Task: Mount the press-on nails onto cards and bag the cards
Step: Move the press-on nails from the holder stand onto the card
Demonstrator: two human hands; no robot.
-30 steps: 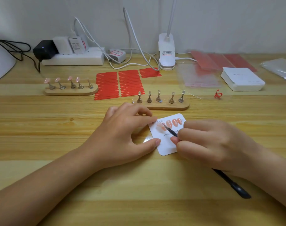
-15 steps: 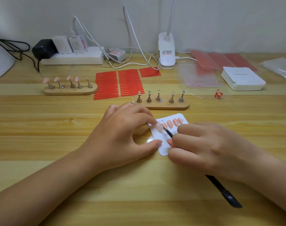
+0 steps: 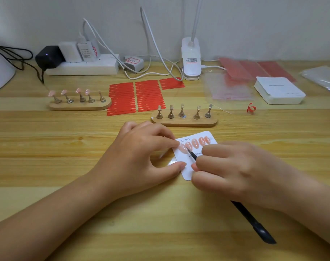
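Note:
A white card (image 3: 186,172) lies on the wooden table with a row of pink press-on nails (image 3: 194,143) stuck along its top. My left hand (image 3: 141,157) pins the card's left edge, forefinger on the leftmost nail, thumb on the lower edge. My right hand (image 3: 235,170) grips a black stick tool (image 3: 254,221) whose tip touches the leftmost nail. An empty wooden nail stand (image 3: 184,122) sits just behind the card. A second stand (image 3: 79,105) at the left carries pink nails on its pegs.
Red adhesive strip sheets (image 3: 139,97) lie behind the stands. A stack of white cards (image 3: 278,91), clear bags (image 3: 228,87), a red scrap (image 3: 251,108), a clip lamp (image 3: 191,59) and a power strip (image 3: 83,66) with cables line the back.
My right hand and the black tool have shifted slightly left and toward me, the tip staying at the leftmost nail. The left hand keeps holding the card.

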